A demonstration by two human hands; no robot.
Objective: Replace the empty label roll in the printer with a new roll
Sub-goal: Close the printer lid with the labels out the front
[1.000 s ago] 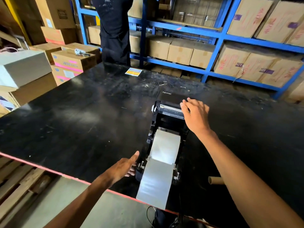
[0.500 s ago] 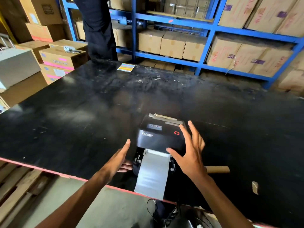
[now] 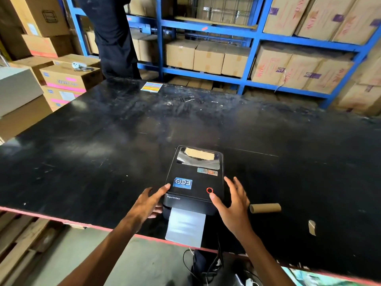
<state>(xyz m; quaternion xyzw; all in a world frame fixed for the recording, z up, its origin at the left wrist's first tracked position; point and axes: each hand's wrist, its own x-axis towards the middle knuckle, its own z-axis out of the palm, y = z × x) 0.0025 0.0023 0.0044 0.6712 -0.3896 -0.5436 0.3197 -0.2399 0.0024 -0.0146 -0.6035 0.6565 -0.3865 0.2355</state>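
The black label printer [image 3: 193, 178] sits near the front edge of the black table [image 3: 103, 141] with its lid down. A white strip of label paper [image 3: 185, 228] hangs out of its front slot over the table edge. The new roll shows through the lid window [image 3: 198, 157]. My left hand [image 3: 148, 203] rests flat against the printer's front left corner. My right hand [image 3: 231, 201] lies with fingers spread on the front right corner, thumb beside the red ring button [image 3: 209, 190]. The empty cardboard core [image 3: 265, 208] lies on the table right of the printer.
A person in dark clothes [image 3: 111, 36] stands at the table's far left. A coloured sticker sheet [image 3: 151, 87] lies at the far edge. Blue shelving with cartons [image 3: 206, 56] fills the back. Cables [image 3: 206, 265] hang below the front edge. A cardboard scrap [image 3: 312, 227] lies right.
The printer's lid came down from open to fully shut. My right hand moved from the lid's top to the front right corner; my left hand moved onto the front left corner.
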